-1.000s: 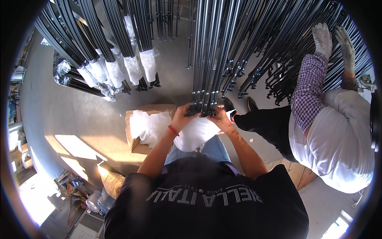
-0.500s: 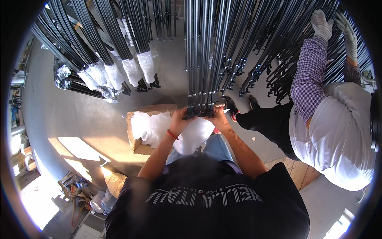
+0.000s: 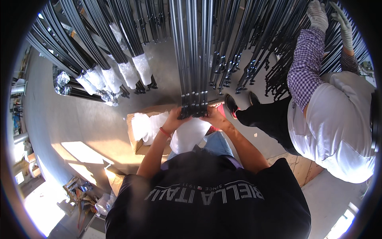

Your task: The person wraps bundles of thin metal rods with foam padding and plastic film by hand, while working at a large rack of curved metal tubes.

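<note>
Both my hands grip the near end of a bundle of long black metal rods (image 3: 194,75), one hand on each side. My left hand (image 3: 173,121) closes around the left edge of the end. On the right edge, my right hand (image 3: 215,117) is closed, its fingertips partly hidden beneath the rods. Short fittings cap the rod ends between my hands. Below the ends, a white plastic or foam sheet (image 3: 190,137) lies over my lap; whether either hand touches it is unclear.
An open cardboard box (image 3: 137,146) with white wrapping (image 3: 144,126) stands at left. Rod bundles with wrapped ends (image 3: 128,75) hang farther left. More black rods (image 3: 238,51) fill the right, where a co-worker's gloved hand (image 3: 317,18) reaches in and their shoe (image 3: 231,106) is near.
The bundle's near end has moved slightly left along with both my hands, and its rods look more evenly lined up. The co-worker's gloved hands have shifted a little.
</note>
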Action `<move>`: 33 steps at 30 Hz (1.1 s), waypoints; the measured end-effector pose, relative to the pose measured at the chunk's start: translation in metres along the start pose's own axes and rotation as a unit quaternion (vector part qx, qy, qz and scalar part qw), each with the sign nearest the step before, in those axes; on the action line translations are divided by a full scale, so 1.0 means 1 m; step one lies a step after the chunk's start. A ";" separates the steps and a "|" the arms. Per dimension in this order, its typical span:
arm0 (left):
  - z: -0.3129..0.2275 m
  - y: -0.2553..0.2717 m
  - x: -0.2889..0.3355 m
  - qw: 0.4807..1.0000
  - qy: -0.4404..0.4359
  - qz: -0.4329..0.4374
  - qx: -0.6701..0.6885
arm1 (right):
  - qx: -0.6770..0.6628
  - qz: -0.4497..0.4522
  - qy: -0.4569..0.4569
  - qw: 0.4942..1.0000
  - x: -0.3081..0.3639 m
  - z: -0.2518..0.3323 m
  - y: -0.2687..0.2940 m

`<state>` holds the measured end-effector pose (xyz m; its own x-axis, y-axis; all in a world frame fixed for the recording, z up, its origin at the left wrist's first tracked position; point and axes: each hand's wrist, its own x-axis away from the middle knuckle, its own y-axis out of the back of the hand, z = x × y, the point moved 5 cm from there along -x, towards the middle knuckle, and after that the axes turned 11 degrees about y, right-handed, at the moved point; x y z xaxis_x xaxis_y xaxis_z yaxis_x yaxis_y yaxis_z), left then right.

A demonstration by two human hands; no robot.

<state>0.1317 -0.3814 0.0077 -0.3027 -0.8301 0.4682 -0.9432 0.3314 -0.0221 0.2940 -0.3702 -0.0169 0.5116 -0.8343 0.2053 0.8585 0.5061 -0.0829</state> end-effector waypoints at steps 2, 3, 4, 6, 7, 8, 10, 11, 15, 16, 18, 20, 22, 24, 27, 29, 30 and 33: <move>0.005 0.003 -0.005 0.998 -0.014 0.058 0.028 | 0.153 0.058 -0.022 0.986 -0.001 -0.003 0.004; 0.011 0.003 -0.007 0.995 -0.023 0.086 0.039 | 0.230 0.083 -0.031 0.969 -0.001 -0.007 0.006; 0.016 0.003 -0.011 0.994 -0.030 0.108 0.005 | 0.272 0.146 -0.004 0.951 0.002 -0.011 0.005; 0.000 0.005 -0.016 0.978 -0.070 0.145 -0.133 | 0.378 0.232 0.112 0.889 0.009 -0.008 0.007; 0.006 0.006 -0.017 0.979 -0.080 0.148 -0.115 | 0.424 0.267 0.183 0.846 0.011 -0.004 0.002; 0.010 0.008 -0.021 0.973 -0.097 0.177 -0.108 | 0.457 0.284 0.221 0.813 0.013 -0.001 0.004; 0.013 0.003 -0.023 0.966 -0.136 0.204 -0.080 | 0.516 0.286 0.222 0.776 0.017 0.012 0.001; 0.021 0.011 -0.022 0.972 -0.135 0.189 -0.046 | 0.524 0.272 0.193 0.784 -0.002 0.028 0.006; -0.017 -0.014 -0.011 0.953 -0.111 0.273 -0.071 | -0.066 -0.051 -0.049 0.995 -0.038 0.117 0.032; -0.021 -0.018 -0.011 0.949 -0.139 0.277 -0.055 | -0.161 -0.046 0.022 0.986 -0.051 0.124 0.039; -0.016 -0.025 -0.013 0.945 -0.160 0.284 -0.030 | -0.175 -0.079 0.123 0.974 -0.071 0.158 0.033; -0.014 -0.026 -0.016 0.944 -0.153 0.292 -0.025 | -0.166 -0.122 0.208 0.956 -0.093 0.175 0.039; -0.012 -0.023 -0.019 0.945 -0.144 0.293 -0.023 | -0.156 -0.175 0.255 0.938 -0.112 0.203 0.042; -0.009 -0.020 -0.021 0.946 -0.135 0.296 -0.020 | -0.203 -0.234 0.273 0.911 -0.121 0.226 0.048; 0.003 -0.012 -0.024 0.949 -0.119 0.292 -0.021 | -0.208 -0.280 0.275 0.896 -0.121 0.233 0.058; 0.017 -0.008 -0.026 0.952 -0.102 0.290 -0.007 | -0.204 -0.302 0.279 0.889 -0.115 0.230 0.065; 0.027 -0.004 -0.027 0.948 -0.082 0.305 0.038 | -0.216 -0.300 0.289 0.883 -0.114 0.230 0.068; 0.041 -0.002 -0.023 0.939 -0.046 0.326 0.100 | -0.200 -0.316 0.304 0.876 -0.105 0.230 0.075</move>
<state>0.1346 -0.3814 -0.0391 -0.8270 -0.5175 0.2196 -0.5567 0.6997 -0.4478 0.2962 -0.1943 0.1796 -0.2515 -0.9439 -0.2139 0.8583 -0.1154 -0.5001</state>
